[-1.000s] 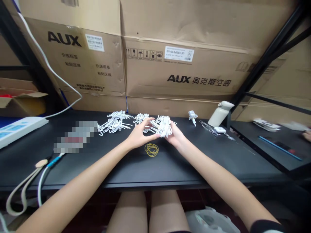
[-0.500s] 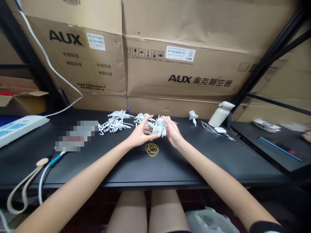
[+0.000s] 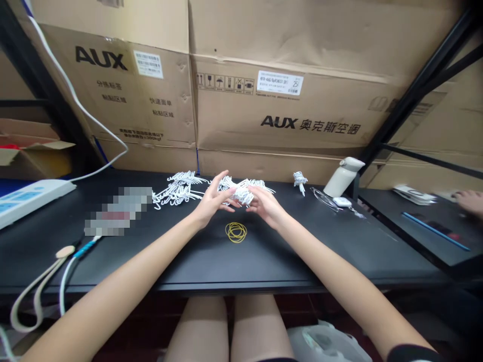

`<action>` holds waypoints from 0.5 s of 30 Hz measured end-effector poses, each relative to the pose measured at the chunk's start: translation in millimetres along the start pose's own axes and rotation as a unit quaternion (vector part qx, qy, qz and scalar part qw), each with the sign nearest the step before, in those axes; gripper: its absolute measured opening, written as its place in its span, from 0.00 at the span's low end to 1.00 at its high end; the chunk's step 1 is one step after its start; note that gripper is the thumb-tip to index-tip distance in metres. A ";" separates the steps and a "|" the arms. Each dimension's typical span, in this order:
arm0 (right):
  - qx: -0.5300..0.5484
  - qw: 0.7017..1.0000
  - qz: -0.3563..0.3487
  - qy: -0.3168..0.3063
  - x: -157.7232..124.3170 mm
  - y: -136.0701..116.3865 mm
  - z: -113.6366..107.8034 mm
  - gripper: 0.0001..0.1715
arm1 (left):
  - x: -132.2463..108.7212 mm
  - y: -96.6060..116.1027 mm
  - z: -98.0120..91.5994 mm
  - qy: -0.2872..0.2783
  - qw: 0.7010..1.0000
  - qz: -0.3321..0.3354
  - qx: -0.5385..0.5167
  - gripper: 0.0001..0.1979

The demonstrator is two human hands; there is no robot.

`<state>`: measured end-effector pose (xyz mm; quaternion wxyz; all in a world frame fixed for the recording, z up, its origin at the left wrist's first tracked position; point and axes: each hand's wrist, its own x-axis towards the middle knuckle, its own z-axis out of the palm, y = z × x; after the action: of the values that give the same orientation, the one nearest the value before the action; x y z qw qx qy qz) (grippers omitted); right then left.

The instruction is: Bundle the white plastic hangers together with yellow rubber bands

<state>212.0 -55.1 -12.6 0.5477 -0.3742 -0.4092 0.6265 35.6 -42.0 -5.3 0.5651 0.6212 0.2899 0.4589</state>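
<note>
Above the yellow rubber bands (image 3: 236, 233), my two hands have a bunch of white hook-ended wires (image 3: 243, 195) between them. My left hand (image 3: 213, 202) grips its left side, thumb on top and the other fingers curled beneath. From the right, my right hand (image 3: 266, 205) closes its fingertips on the other side. More white hooked wires (image 3: 177, 193) lie in piles at the back left, and others sit just behind my hands, partly hidden. A tied white bundle (image 3: 300, 182) stands apart to the right.
A white bottle (image 3: 344, 177), a thin dark cable (image 3: 325, 200) and a small white case (image 3: 342, 202) are at the right. At the left lie a blurred-out object (image 3: 118, 211) and a power strip (image 3: 33, 198). Cardboard (image 3: 234, 115) walls the back. Another person's hand (image 3: 470, 201) shows far right.
The bunch has been tilted from upright to lying more flat between my hands, and my right fingers have shifted to its near side. The other person's hand has come further into view.
</note>
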 end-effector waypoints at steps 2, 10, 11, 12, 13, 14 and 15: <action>0.049 0.997 0.066 -0.011 -0.1 -0.9 0.7 0.11 | 0.4 1.6 -1.3 0.011 1.000 0.022 -0.010 0.47; 0.209 0.959 0.184 -0.050 3.2 1.6 -0.4 0.18 | 14.3 -20.4 -11.0 0.092 0.991 0.037 0.091 0.34; 0.205 0.957 0.190 -0.072 2.3 1.9 -0.3 0.19 | 15.2 -22.6 -10.9 0.078 0.991 0.038 0.101 0.32; 0.197 0.955 0.197 -0.096 1.2 2.4 -0.2 0.20 | 15.2 -23.5 -10.3 0.061 0.992 0.037 0.107 0.30; 0.186 0.953 0.206 -0.121 0.1 3.0 -0.1 0.22 | 14.5 -23.0 -9.3 0.041 0.993 0.034 0.109 0.28; 0.171 0.950 0.216 -0.146 -0.8 3.6 -0.2 0.24 | 12.9 -21.0 -8.1 0.016 0.994 0.029 0.108 0.25; 0.150 0.947 0.227 -0.170 -1.5 4.4 -0.3 0.27 | 10.6 -17.8 -6.8 -0.012 0.994 0.023 0.107 0.23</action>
<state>210.8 -56.9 -16.8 0.3631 -0.2586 -0.3017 0.8428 36.7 -26.3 -20.4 0.4884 0.6902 0.3160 0.4305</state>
